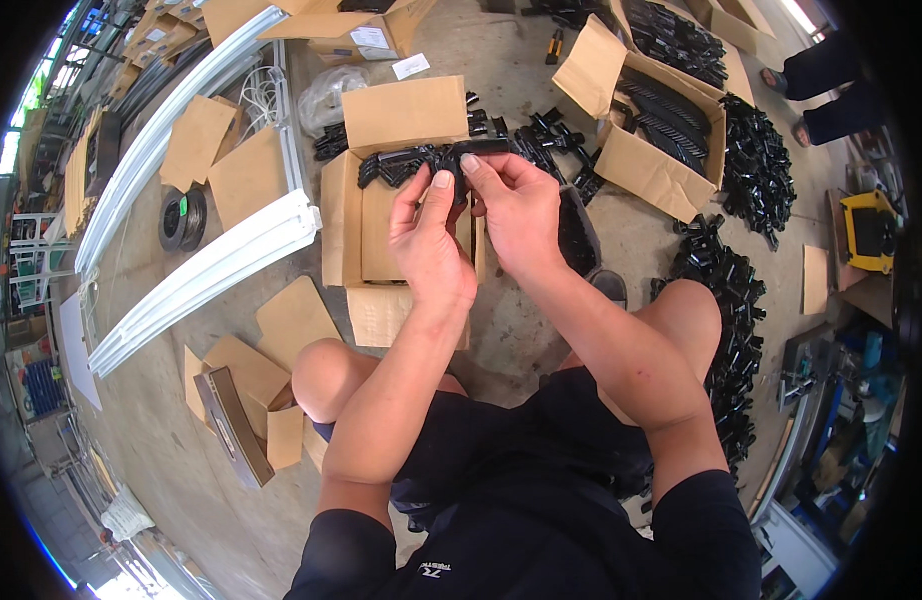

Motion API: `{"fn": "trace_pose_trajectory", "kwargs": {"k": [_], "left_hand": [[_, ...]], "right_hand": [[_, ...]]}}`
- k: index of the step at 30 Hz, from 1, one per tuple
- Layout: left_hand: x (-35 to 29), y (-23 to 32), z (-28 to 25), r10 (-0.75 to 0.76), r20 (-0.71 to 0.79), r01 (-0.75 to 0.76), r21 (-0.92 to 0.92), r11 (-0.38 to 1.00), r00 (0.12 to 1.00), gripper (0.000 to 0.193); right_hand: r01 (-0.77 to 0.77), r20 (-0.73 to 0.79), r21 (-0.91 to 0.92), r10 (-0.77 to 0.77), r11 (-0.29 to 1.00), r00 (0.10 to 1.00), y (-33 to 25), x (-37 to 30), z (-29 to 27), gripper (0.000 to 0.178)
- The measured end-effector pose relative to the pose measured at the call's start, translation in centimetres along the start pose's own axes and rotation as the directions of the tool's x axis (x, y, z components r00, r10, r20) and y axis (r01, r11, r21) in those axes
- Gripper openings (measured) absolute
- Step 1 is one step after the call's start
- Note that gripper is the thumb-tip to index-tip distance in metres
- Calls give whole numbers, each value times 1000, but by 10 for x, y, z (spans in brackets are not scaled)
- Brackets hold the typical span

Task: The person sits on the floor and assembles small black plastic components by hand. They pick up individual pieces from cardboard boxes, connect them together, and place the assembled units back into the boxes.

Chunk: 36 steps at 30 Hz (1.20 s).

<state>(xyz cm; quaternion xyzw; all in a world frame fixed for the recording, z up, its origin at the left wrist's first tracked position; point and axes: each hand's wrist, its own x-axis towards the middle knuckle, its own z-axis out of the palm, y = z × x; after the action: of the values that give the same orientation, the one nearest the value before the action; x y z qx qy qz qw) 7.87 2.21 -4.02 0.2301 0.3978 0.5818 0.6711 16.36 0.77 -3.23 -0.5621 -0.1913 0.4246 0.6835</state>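
Observation:
Both my hands are raised together over an open cardboard box [339, 235]. My left hand [429, 235] has its thumb and fingers closed on a black part [457, 180] with a shiny surface. My right hand [519, 205] pinches the same part from the other side, thumb on top. A black bar-like piece [489, 146] sticks out beyond the right fingertips; whether it belongs to the held part I cannot tell. Just left of the fingers, black pieces [396, 165] show over the box's far edge. My fingers hide much of the held part.
Beyond the right hand stands another open box [646, 178] with long black ribbed pieces. Heaps of black parts [726, 285] lie along my right side. White metal profiles [211, 285], a wire spool [184, 220] and flattened cardboard [296, 320] are at left. A person's legs [826, 90] show at far right.

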Motion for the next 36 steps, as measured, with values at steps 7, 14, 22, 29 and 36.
{"fn": "trace_pose_trajectory", "kwargs": {"k": [7,14,22,29,36], "left_hand": [[0,2,-1,21,15,-21,-10,1000,1000,27],[0,-1,-6,6,44,-6,-9,1000,999,27],[1,0,-5,20,46,-20,-14,1000,999,26],[0,1,-3,23,59,-22,-24,999,998,26],[1,-2,-4,29,41,-29,-15,999,999,27]], "right_hand": [[-9,57,-52,11,999,998,0,5,-6,16],[-38,75,99,30,994,997,-1,0,-2,17],[-20,97,44,16,999,995,-3,-2,-5,18],[-34,105,165,17,986,994,0,-2,-6,17],[-82,92,169,67,982,993,-2,-3,-3,18]]}}
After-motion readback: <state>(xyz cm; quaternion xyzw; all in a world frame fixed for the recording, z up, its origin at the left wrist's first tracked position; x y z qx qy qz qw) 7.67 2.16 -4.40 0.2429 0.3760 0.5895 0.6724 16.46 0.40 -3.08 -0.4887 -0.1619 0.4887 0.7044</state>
